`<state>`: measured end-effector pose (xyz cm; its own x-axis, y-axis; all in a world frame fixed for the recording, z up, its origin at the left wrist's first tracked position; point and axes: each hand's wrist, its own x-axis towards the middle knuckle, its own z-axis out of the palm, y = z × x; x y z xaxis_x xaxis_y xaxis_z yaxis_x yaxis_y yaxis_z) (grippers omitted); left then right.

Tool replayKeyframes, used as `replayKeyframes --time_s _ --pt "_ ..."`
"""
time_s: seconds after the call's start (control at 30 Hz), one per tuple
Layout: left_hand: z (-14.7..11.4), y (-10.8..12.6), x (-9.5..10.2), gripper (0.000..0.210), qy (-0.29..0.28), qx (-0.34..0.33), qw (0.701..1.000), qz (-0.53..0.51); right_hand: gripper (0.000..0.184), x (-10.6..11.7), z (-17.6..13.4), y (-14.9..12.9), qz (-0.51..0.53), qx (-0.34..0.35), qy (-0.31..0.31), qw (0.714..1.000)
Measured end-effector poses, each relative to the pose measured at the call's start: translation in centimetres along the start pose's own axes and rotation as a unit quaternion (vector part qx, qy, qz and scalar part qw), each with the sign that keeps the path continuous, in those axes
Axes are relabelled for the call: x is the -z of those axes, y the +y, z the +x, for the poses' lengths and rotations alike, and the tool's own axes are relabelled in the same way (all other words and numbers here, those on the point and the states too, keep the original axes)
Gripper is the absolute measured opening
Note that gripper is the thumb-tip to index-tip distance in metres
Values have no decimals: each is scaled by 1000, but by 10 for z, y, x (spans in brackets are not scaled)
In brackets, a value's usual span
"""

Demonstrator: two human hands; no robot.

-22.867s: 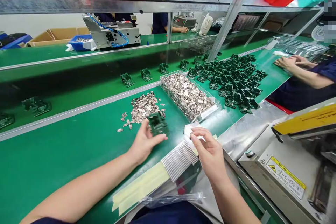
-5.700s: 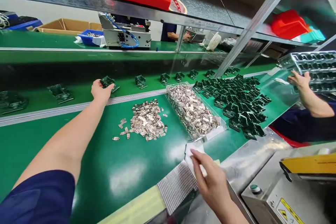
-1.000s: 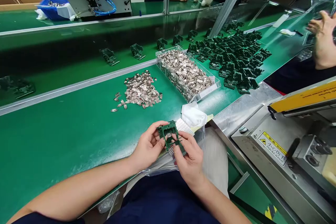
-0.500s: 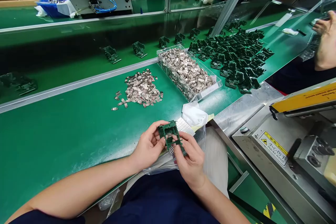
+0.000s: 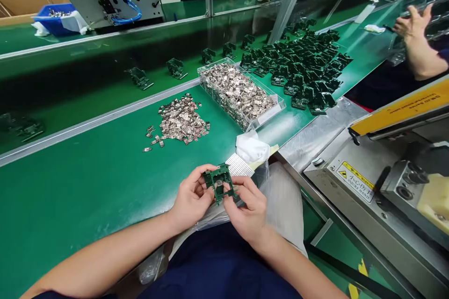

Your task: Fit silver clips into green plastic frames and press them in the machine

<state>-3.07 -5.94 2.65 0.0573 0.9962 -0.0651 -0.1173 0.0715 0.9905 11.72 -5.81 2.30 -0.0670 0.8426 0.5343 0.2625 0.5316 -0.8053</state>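
Close to my body, over the table's near edge, both hands hold a dark green plastic frame (image 5: 218, 174) with a square opening. My left hand (image 5: 192, 198) is closed on its left side, the thumb on the near face. My right hand (image 5: 247, 205) pinches the right side, thumb and fingertips at the opening. A small silvery metal piece (image 5: 219, 183) shows inside the opening; whether a fingertip presses on it I cannot tell. Beyond my hands lies a loose pile of small metal clips (image 5: 184, 119). To its right is a clear plastic tray (image 5: 249, 125) full of the same clips.
Many green frames (image 5: 301, 70) are heaped at the back right. A white cloth (image 5: 252, 147) and a ridged silver sheet (image 5: 239, 166) lie by my right hand. A metal machine (image 5: 336, 182) with a warning label stands at right. A co-worker's hand (image 5: 414, 23) is at far right.
My view has turned slightly, so most of the scene sits farther left. Both hands keep hold of the green frame. The co-worker's hand at right has shifted and its fingers are spread.
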Motion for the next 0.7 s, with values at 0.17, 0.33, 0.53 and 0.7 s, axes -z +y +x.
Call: replayKeyframes --time_s 0.17,0.33,0.53,0.7 --pt "1 3 -4 37 -17 -4 999 34 23 18 -5 1 20 -3 -14 1000" --pt "19 6 -15 41 -14 9 1000 -19 14 48 -29 25 10 -176 81 981" --pt "55 -7 -44 51 7 9 998 -69 32 34 -38 60 130 -337 31 932" --pt "68 -19 -53 53 42 -8 995 -92 36 15 -23 68 139 -314 68 937"
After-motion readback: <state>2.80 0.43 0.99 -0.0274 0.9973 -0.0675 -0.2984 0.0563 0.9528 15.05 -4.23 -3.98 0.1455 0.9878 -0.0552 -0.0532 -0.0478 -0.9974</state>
